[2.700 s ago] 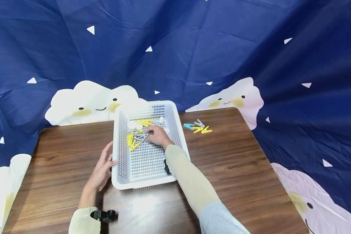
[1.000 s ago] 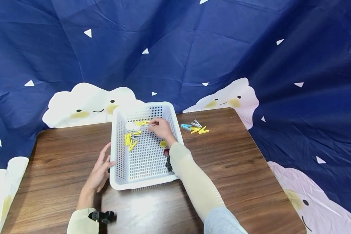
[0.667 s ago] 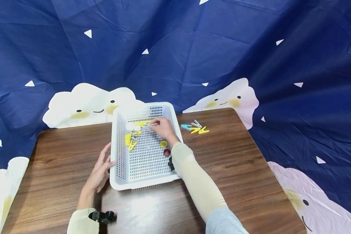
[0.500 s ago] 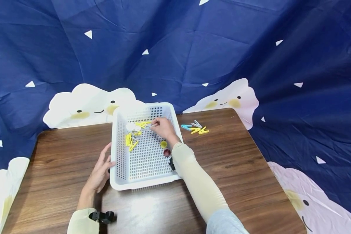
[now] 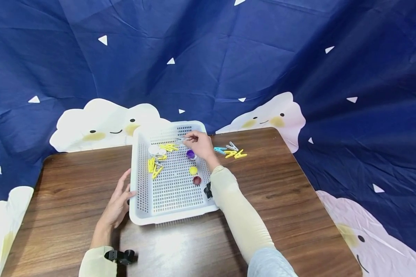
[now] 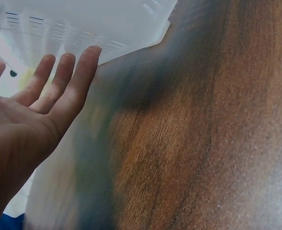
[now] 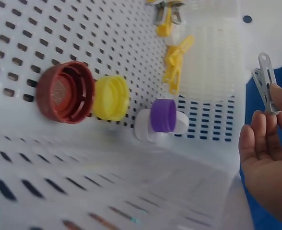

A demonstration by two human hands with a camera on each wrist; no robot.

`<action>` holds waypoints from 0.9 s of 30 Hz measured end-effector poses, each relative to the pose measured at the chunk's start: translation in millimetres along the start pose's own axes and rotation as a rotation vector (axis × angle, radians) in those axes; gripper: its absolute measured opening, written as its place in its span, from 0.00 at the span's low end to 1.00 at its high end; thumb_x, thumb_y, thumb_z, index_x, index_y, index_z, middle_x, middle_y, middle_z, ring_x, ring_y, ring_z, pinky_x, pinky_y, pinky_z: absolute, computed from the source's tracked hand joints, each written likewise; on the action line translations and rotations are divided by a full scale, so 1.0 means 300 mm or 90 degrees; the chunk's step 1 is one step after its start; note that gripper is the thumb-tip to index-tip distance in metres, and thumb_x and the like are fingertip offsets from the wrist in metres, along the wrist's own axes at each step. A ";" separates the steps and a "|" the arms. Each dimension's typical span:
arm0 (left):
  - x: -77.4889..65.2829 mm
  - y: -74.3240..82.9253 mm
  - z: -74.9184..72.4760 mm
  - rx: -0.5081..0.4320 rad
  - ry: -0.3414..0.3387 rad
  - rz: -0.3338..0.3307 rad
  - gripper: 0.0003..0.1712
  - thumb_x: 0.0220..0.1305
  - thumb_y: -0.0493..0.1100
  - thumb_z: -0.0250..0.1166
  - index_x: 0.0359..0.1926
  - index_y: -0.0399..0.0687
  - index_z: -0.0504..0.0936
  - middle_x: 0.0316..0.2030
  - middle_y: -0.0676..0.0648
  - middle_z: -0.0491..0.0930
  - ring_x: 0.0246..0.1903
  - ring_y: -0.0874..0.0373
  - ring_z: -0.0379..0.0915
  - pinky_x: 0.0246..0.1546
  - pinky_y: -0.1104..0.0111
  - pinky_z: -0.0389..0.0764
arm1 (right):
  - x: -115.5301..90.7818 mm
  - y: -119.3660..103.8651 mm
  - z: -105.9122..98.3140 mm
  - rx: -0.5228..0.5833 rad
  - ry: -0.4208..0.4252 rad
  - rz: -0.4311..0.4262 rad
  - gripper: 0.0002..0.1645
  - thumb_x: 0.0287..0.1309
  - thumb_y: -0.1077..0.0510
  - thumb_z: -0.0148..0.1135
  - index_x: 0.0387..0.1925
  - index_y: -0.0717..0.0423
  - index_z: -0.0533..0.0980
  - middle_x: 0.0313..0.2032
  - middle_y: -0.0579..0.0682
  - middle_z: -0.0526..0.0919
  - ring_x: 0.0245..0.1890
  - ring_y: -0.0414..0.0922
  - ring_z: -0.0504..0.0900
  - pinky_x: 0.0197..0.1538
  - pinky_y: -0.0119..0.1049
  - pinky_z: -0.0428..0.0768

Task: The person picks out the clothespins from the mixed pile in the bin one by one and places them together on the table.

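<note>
Looks partway done to me; 4 clips are out on the wooden table (image 5: pixel 280 215) just right of the white basket (image 5: pixel 173 196), 1 blue clip (image 5: pixel 220 150), 1 grey clip (image 5: pixel 232 146) and 2 yellow clips (image 5: pixel 240 154); more yellow pegs (image 5: pixel 151 165) are left inside, along with white caps (image 5: pixel 154 149), a purple cap (image 7: pixel 164 116), a yellow cap (image 7: pixel 111 97) and a dark red cap (image 7: pixel 66 91); right hand (image 5: pixel 200 146) pinches a grey peg (image 7: pixel 263 88) above the basket's far end; left hand (image 5: pixel 116 206) touches the basket's left side, fingers loosely stretched; maybe more grey bits in there, too small to count; tabletop's dark brown with a glare patch up front, and behind hangs a navy cloth (image 5: pixel 208 46) with white triangles and smiley clouds (image 5: pixel 107 123)
</note>
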State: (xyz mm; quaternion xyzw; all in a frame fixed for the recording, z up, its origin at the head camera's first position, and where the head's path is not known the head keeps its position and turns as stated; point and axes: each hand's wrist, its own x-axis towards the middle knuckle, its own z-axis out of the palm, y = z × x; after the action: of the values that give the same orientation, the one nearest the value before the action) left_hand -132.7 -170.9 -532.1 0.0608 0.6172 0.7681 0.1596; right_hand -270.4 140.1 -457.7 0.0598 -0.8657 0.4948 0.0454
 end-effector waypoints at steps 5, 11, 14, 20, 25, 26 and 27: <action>0.004 0.000 0.002 0.002 -0.004 -0.001 0.43 0.76 0.36 0.48 0.81 0.68 0.39 0.77 0.31 0.44 0.60 0.60 0.71 0.49 0.53 0.78 | 0.006 0.002 -0.044 0.021 0.025 -0.004 0.12 0.59 0.60 0.73 0.44 0.59 0.86 0.38 0.53 0.87 0.38 0.46 0.84 0.44 0.35 0.80; 0.005 -0.002 0.009 0.001 -0.002 -0.003 0.43 0.76 0.37 0.50 0.81 0.67 0.40 0.77 0.32 0.45 0.59 0.58 0.71 0.49 0.53 0.78 | 0.006 0.007 -0.084 0.064 0.040 0.010 0.12 0.57 0.63 0.72 0.44 0.62 0.85 0.36 0.54 0.85 0.35 0.43 0.79 0.42 0.34 0.77; 0.006 -0.005 0.008 -0.002 -0.007 -0.001 0.43 0.76 0.36 0.49 0.81 0.68 0.40 0.77 0.31 0.44 0.60 0.59 0.71 0.50 0.53 0.78 | 0.006 0.003 -0.092 0.075 0.041 0.010 0.13 0.57 0.64 0.72 0.44 0.64 0.85 0.35 0.53 0.84 0.34 0.41 0.77 0.42 0.32 0.76; 0.008 -0.007 0.006 -0.001 -0.013 0.005 0.43 0.76 0.36 0.50 0.81 0.69 0.40 0.77 0.31 0.41 0.61 0.60 0.69 0.50 0.55 0.78 | 0.012 -0.017 -0.113 0.105 0.045 0.001 0.12 0.57 0.65 0.72 0.43 0.65 0.85 0.34 0.51 0.83 0.33 0.40 0.76 0.40 0.31 0.75; 0.004 -0.005 0.000 0.002 -0.006 0.001 0.43 0.76 0.36 0.49 0.81 0.69 0.40 0.77 0.31 0.42 0.59 0.60 0.71 0.49 0.54 0.78 | 0.022 -0.021 -0.140 0.120 0.063 -0.001 0.11 0.57 0.65 0.72 0.42 0.65 0.85 0.32 0.49 0.82 0.32 0.40 0.76 0.39 0.31 0.74; 0.003 -0.004 -0.002 0.002 -0.005 0.000 0.44 0.76 0.36 0.49 0.81 0.68 0.40 0.77 0.31 0.43 0.59 0.60 0.71 0.49 0.53 0.78 | 0.024 -0.019 -0.145 0.122 0.065 -0.003 0.11 0.57 0.65 0.73 0.42 0.65 0.85 0.32 0.50 0.83 0.32 0.40 0.76 0.39 0.31 0.74; 0.003 -0.003 -0.004 0.002 -0.002 -0.001 0.44 0.76 0.36 0.49 0.81 0.69 0.40 0.77 0.31 0.43 0.59 0.60 0.71 0.49 0.53 0.78 | 0.026 -0.017 -0.149 0.125 0.065 -0.005 0.12 0.57 0.65 0.73 0.43 0.66 0.85 0.32 0.50 0.83 0.32 0.40 0.76 0.39 0.31 0.74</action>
State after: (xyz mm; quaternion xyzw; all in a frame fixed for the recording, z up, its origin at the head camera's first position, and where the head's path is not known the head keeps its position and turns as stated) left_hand -133.6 -171.6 -533.4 0.0619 0.6179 0.7670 0.1614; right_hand -276.4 175.5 -429.6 0.0417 -0.8093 0.5796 0.0855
